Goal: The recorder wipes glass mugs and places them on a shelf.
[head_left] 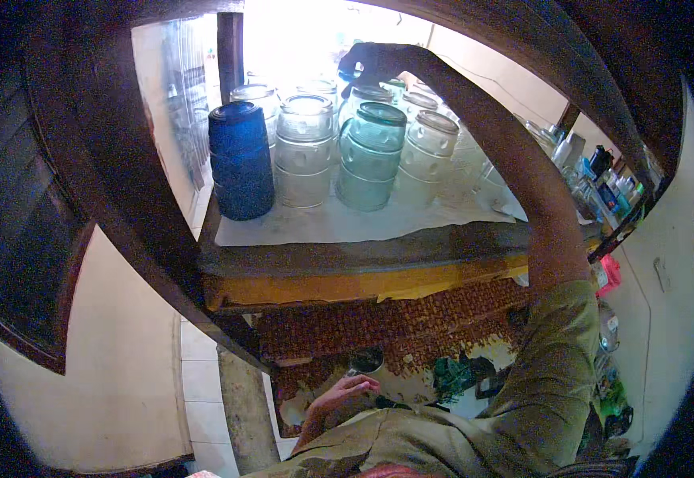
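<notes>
My right arm reaches over a shelf, and my right hand (371, 63) is at the back among the glasses, dark against the bright light. Its fingers are curled by a small blue thing (344, 76); whether they grip it I cannot tell. Below the hand stands a clear glass (372, 94). Nearer the front edge are an upside-down blue glass (240, 161), a clear ribbed glass (304, 152), a greenish glass mug (374, 158) and another clear glass (429, 149). My left hand (353, 387) hangs low in front of my body, its fingers slightly bent, nothing seen in it.
White paper or cloth covers the shelf (353, 263), which has a yellow-brown front edge. Dark wooden posts (168, 239) frame the left side. Small bottles (613, 188) crowd the right. Lower down lie a woven brown mat (335, 334) and a dark green bundle (454, 376).
</notes>
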{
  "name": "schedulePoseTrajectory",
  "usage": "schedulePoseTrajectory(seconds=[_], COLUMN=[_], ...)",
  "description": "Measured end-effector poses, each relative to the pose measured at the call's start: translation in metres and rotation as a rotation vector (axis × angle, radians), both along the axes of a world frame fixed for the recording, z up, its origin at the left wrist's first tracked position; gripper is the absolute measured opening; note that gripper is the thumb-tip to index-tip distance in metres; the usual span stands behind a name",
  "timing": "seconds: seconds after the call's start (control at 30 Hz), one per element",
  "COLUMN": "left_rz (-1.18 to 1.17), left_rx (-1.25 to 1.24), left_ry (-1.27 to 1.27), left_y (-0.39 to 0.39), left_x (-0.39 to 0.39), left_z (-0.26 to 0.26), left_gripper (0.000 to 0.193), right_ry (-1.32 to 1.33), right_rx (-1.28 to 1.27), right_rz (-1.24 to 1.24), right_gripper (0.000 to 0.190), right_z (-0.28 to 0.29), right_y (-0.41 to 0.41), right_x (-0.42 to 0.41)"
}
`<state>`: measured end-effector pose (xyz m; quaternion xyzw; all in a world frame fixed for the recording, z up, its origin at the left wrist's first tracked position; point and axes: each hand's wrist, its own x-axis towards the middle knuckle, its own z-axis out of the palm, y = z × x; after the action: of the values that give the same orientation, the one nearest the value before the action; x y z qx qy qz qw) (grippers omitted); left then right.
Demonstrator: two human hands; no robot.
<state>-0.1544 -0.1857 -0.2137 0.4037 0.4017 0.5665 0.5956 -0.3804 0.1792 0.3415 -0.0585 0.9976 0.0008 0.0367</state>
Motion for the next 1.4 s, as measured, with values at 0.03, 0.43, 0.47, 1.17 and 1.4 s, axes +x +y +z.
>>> schedulePoseTrajectory(seconds=[0.03, 0.43, 0.47, 1.17, 1.4], left_rz=[0.008, -0.127, -0.095, -0.037, -0.056], left_rx=[0.003, -0.059, -0.111, -0.06, -0.123], left_ry=[-0.004, 0.083, 0.022, -0.071, -0.128], left_y=[-0.001, -0.006, -0.012, -0.028, -0.027], left_x=[0.0, -0.011, -0.009, -0.017, -0.022], left_z=[-0.003, 0.018, 0.037, -0.019, -0.007], left_gripper=[0.038, 0.046, 0.045, 0.041, 0.042], right_ry=[-0.01, -0.001, 0.121, -0.142, -0.04], right_rx=[0.148, 0.233, 0.385, 0.154, 0.042], right_rz=[0.024, -0.3, -0.215, -0.462, -0.455], right_gripper=[0.042, 0.063, 0.062, 0.069, 0.063], right_z=[0.002, 0.019, 0.023, 0.022, 0.01], right_y=[-0.008, -0.04, -0.035, -0.091, -0.098], right_x=[0.0, 0.023, 0.023, -0.04, -0.03])
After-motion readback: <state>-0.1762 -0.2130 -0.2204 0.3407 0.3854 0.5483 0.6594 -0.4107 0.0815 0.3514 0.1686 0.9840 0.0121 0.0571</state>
